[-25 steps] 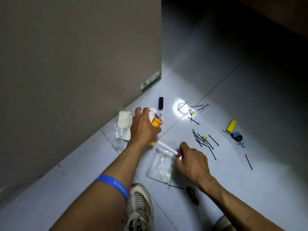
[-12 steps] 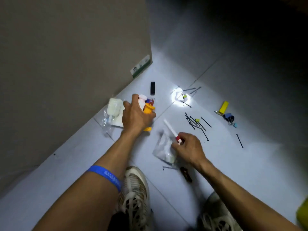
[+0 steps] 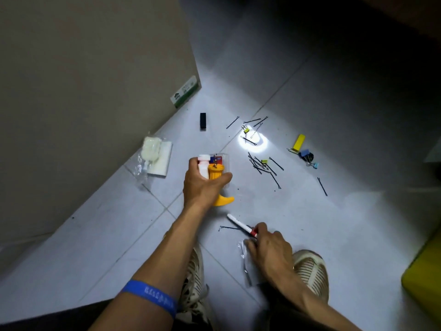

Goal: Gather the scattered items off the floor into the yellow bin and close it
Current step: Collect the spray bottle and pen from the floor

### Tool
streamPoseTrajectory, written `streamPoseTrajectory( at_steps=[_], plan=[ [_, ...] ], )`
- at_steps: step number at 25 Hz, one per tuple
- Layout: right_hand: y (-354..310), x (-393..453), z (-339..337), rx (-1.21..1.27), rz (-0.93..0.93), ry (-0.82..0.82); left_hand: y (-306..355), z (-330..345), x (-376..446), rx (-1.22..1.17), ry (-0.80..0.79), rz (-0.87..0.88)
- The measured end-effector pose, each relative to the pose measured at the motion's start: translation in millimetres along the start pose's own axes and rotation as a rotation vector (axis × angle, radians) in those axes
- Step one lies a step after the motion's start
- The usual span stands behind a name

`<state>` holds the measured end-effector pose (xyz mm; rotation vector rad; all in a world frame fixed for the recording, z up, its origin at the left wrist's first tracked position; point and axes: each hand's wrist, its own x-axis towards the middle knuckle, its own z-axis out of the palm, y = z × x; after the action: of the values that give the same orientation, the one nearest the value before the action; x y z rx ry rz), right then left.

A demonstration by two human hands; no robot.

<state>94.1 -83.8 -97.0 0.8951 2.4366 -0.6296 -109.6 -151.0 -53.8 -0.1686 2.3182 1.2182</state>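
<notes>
My left hand grips a bundle lifted off the floor: an orange plastic piece, a white bottle and a small clear box. My right hand pinches a white pen with a red end and holds a clear plastic bag near my right shoe. A corner of the yellow bin shows at the right edge. Several black hairpins lie scattered on the tiles, along with a white packet in plastic, a black block, a yellow block and binder clips.
A tall beige cabinet side with a green label stands along the left. My two shoes rest on the grey tiles at the bottom. A bright light spot glares on the floor. The far floor is dark.
My left hand has lifted its bundle up and away from the white packet. My right hand has drawn the pen and bag back toward my shoe. The yellow bin has come into view.
</notes>
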Motion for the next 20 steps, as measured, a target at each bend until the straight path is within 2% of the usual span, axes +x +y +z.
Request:
streamPoseTrajectory(
  at_steps=[2,4,5,8,10,12,14,17,20],
  plan=[
    [-3.8,9.4,6.2,-0.064,-0.003,-0.029,-7.3,2.0,-2.9,-0.006,-0.012,-0.019],
    [-3.2,17.4,-1.9,0.044,-0.002,-0.016,-5.9,4.4,-6.5,-0.058,-0.032,-0.029],
    [0.3,21.8,-14.7,0.188,0.045,0.021,0.1,7.5,-8.7,-0.1,-0.049,-0.03],
    [17.1,27.2,-81.1,0.827,0.23,0.112,31.9,24.1,-22.8,-0.238,-0.13,-0.008],
    [37.2,10.7,-140.3,1.236,0.273,0.227,69.7,52.6,-47.6,-0.345,-0.278,-0.011],
    [70.4,-22.9,-194.4,1.494,0.281,0.405,113.0,91.9,-93.3,-0.397,-0.505,-0.011],
    [117.5,-72.7,-233.7,1.578,0.32,0.593,153.4,136.7,-157.1,-0.369,-0.723,0.017],
    [190.0,-136.4,-258.8,1.62,0.474,0.787,191.1,198.8,-246.5,-0.305,-0.934,0.033],
    [273.8,-185.2,-267.8,1.589,0.642,0.89,209.9,255.9,-332.6,-0.203,-1.143,-0.022]
  ],
)
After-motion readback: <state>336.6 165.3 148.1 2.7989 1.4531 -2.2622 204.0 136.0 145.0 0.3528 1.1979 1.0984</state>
